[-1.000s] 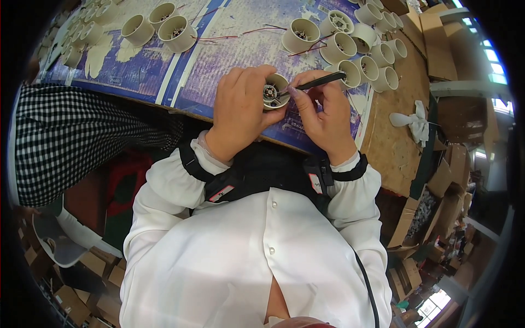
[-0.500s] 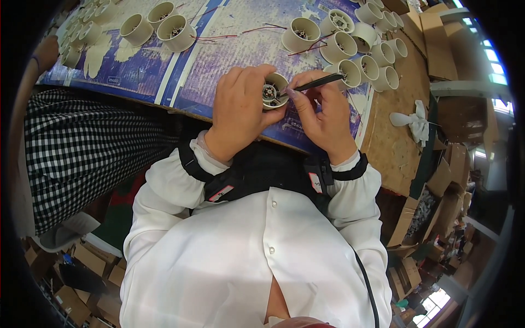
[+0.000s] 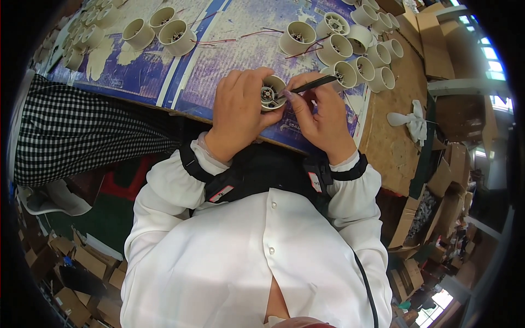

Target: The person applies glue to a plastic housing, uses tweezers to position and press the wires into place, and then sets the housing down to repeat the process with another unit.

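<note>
My left hand is wrapped round a cream, cup-shaped plastic housing, thumb low on its near side. The open mouth of the housing faces up toward me, showing a round, spoked part with a dark centre inside. Black tweezers are pinched between the thumb and fingers of my right hand. Their tip end points left into the mouth of the housing; what exactly it touches is too small to tell. Both hands are just above the table's near edge.
More cream housings stand at the far right, several with dark parts inside. Others stand at the far left. Thin red wires trail over the blue-and-white cardboard. A white cloth lies right. Someone in a checked garment is at left.
The tweezers and my right hand have shifted slightly left and down. My left hand keeps its hold on the housing. At the left, the other person's hand has gone out of view.
</note>
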Demonstrator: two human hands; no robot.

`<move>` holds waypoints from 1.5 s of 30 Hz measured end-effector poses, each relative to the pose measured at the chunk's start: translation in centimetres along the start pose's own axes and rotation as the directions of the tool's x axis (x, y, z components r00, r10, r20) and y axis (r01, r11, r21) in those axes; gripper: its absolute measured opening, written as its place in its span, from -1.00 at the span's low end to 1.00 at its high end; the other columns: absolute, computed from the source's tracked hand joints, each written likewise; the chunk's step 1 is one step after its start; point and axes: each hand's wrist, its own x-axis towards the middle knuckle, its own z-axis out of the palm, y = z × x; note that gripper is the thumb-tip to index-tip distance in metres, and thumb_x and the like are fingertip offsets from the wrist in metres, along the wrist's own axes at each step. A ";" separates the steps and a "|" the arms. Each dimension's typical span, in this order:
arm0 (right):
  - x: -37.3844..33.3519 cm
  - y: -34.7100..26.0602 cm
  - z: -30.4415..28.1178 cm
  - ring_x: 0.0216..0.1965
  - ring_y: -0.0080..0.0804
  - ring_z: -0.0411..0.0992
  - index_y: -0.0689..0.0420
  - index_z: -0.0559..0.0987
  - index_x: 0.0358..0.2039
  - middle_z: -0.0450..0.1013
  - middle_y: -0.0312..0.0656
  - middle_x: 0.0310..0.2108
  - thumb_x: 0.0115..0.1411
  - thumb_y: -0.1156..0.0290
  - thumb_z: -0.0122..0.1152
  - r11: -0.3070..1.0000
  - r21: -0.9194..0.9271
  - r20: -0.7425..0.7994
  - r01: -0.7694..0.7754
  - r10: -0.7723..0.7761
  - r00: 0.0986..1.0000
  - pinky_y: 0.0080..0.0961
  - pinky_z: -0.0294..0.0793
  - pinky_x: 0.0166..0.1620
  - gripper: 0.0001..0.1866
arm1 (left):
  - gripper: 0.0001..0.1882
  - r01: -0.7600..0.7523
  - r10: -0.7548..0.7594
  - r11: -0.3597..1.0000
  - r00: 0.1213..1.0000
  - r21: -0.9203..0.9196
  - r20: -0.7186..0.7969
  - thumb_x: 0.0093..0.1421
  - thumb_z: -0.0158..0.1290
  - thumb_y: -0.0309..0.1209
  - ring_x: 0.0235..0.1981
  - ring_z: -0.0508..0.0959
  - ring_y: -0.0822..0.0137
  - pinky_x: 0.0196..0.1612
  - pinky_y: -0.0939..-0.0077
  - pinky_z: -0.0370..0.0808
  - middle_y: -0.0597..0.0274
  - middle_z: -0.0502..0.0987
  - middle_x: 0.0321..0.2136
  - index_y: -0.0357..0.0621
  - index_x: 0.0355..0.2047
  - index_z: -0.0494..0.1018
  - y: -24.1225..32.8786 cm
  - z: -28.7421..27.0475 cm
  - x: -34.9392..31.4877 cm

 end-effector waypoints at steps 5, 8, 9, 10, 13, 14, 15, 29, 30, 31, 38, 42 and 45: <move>-0.1 0.1 0.1 -0.46 -0.56 0.41 0.20 0.48 -0.16 0.50 -0.21 -0.26 0.22 0.58 0.22 1.000 0.018 -0.019 -0.023 0.023 1.000 -0.63 0.40 -0.39 -0.82 | -0.28 -0.006 0.006 1.000 1.000 0.001 0.005 -0.26 0.40 -0.38 -0.24 0.45 0.07 -0.17 0.22 0.36 0.16 0.50 -0.26 -0.13 -0.03 0.38 -0.1 0.0 0.1; 0.1 0.0 0.2 -0.47 -0.54 0.41 0.20 0.49 -0.17 0.50 -0.22 -0.26 0.20 0.59 0.23 1.000 0.000 -0.011 0.000 0.000 1.000 -0.64 0.40 -0.40 -0.81 | -0.29 0.001 -0.001 1.000 1.000 0.005 0.010 -0.25 0.40 -0.38 -0.24 0.46 0.07 -0.17 0.22 0.36 0.16 0.50 -0.26 -0.14 -0.03 0.38 -0.2 0.0 0.1; 0.2 0.0 0.2 -0.47 -0.54 0.41 0.20 0.49 -0.17 0.50 -0.22 -0.26 0.20 0.59 0.23 1.000 0.002 -0.012 0.001 -0.001 1.000 -0.64 0.40 -0.40 -0.81 | -0.29 0.000 0.000 1.000 1.000 0.007 0.010 -0.25 0.40 -0.38 -0.24 0.46 0.07 -0.17 0.22 0.36 0.16 0.50 -0.26 -0.14 -0.03 0.38 -0.2 0.0 0.1; 0.3 0.0 0.2 -0.47 -0.53 0.41 0.20 0.49 -0.17 0.50 -0.22 -0.26 0.20 0.59 0.23 1.000 -0.014 -0.003 0.018 -0.018 1.000 -0.64 0.40 -0.40 -0.81 | -0.29 0.000 0.000 1.000 1.000 0.008 0.010 -0.25 0.39 -0.38 -0.24 0.46 0.06 -0.17 0.22 0.36 0.15 0.50 -0.26 -0.14 -0.02 0.38 -0.2 0.0 0.2; 0.4 -0.1 -0.1 -0.47 -0.51 0.42 0.19 0.49 -0.18 0.51 -0.21 -0.26 0.19 0.60 0.23 0.997 -0.057 0.004 0.053 -0.053 0.999 -0.63 0.41 -0.40 -0.81 | -0.29 -0.017 0.017 1.000 1.000 0.002 0.010 -0.24 0.39 -0.38 -0.24 0.46 0.05 -0.17 0.21 0.36 0.14 0.49 -0.26 -0.15 -0.02 0.38 0.1 0.0 0.5; 0.1 0.0 -0.1 -0.47 -0.51 0.43 0.19 0.49 -0.17 0.51 -0.21 -0.26 0.19 0.60 0.23 0.999 -0.030 0.004 0.036 -0.035 0.999 -0.63 0.41 -0.39 -0.81 | -0.29 -0.008 0.007 1.000 1.000 0.009 0.015 -0.24 0.39 -0.38 -0.24 0.46 0.03 -0.17 0.21 0.37 0.13 0.49 -0.26 -0.15 -0.02 0.38 0.3 0.1 0.4; -0.1 0.1 -0.1 -0.46 -0.50 0.44 0.19 0.49 -0.17 0.51 -0.21 -0.26 0.19 0.61 0.22 1.000 -0.014 -0.007 0.016 -0.016 1.000 -0.62 0.41 -0.39 -0.80 | -0.29 -0.012 0.012 1.000 1.000 0.008 0.022 -0.23 0.39 -0.38 -0.24 0.46 0.02 -0.16 0.20 0.37 0.12 0.49 -0.26 -0.15 -0.02 0.38 0.4 0.1 0.5; -9.2 2.4 -10.4 -0.30 -0.13 0.49 0.03 0.62 -0.18 0.50 -0.17 -0.32 0.05 0.55 0.30 0.792 -0.608 0.045 0.047 -0.024 0.999 -0.34 0.50 -0.25 -0.72 | -0.43 0.223 -0.222 0.963 0.975 0.149 -0.027 0.00 0.33 -0.29 -0.18 0.48 -0.08 -0.10 0.12 0.41 -0.02 0.52 -0.23 -0.16 -0.02 0.37 -2.3 -0.8 2.2; -10.0 2.7 -10.8 -0.32 -0.13 0.48 0.04 0.62 -0.17 0.49 -0.18 -0.35 0.06 0.52 0.31 0.786 -0.619 0.045 0.006 0.028 0.999 -0.33 0.49 -0.25 -0.73 | -0.43 0.224 -0.222 0.963 0.975 0.151 -0.029 0.00 0.33 -0.29 -0.18 0.48 -0.08 -0.10 0.12 0.41 -0.02 0.52 -0.23 -0.16 -0.02 0.37 -2.2 -0.7 2.1; -10.6 2.7 -11.2 -0.32 -0.13 0.48 0.04 0.62 -0.17 0.49 -0.18 -0.35 0.06 0.52 0.31 0.788 -0.616 0.046 0.009 0.025 0.999 -0.33 0.49 -0.25 -0.73 | -0.43 0.232 -0.229 0.961 0.973 0.152 -0.040 0.00 0.33 -0.28 -0.17 0.48 -0.07 -0.10 0.12 0.41 -0.02 0.52 -0.23 -0.16 -0.02 0.37 -2.2 -0.7 2.1; -13.8 6.5 -15.0 -0.27 -0.57 0.45 0.19 0.49 -0.02 0.50 -0.34 -0.27 0.18 0.43 0.35 0.773 -0.016 -0.739 -0.634 0.418 0.528 -0.55 0.46 -0.21 -0.63 | -0.42 0.238 -0.226 0.953 0.971 0.189 -0.083 -0.01 0.33 -0.26 -0.16 0.48 -0.06 -0.09 0.13 0.41 -0.01 0.53 -0.23 -0.17 -0.02 0.36 -1.7 -0.3 2.1; -13.1 9.6 -15.7 -0.24 -0.51 0.47 0.23 0.42 0.06 0.52 -0.27 -0.21 0.16 0.42 0.37 0.785 -0.111 -0.685 -0.609 0.384 0.620 -0.55 0.47 -0.16 -0.51 | -0.41 0.250 -0.238 0.950 0.968 0.187 -0.083 -0.02 0.33 -0.26 -0.16 0.48 -0.05 -0.08 0.13 0.40 -0.01 0.53 -0.23 -0.17 -0.01 0.36 -1.8 0.0 2.0; -13.1 9.8 -15.7 -0.21 -0.41 0.53 0.25 0.45 0.01 0.54 -0.14 -0.17 0.14 0.39 0.38 0.751 -0.083 -0.661 -0.655 0.450 0.601 -0.49 0.51 -0.13 -0.53 | -0.40 0.254 -0.242 0.953 0.966 0.165 -0.088 -0.03 0.33 -0.26 -0.16 0.48 -0.06 -0.08 0.13 0.41 0.00 0.53 -0.23 -0.17 0.00 0.36 -1.7 0.1 1.9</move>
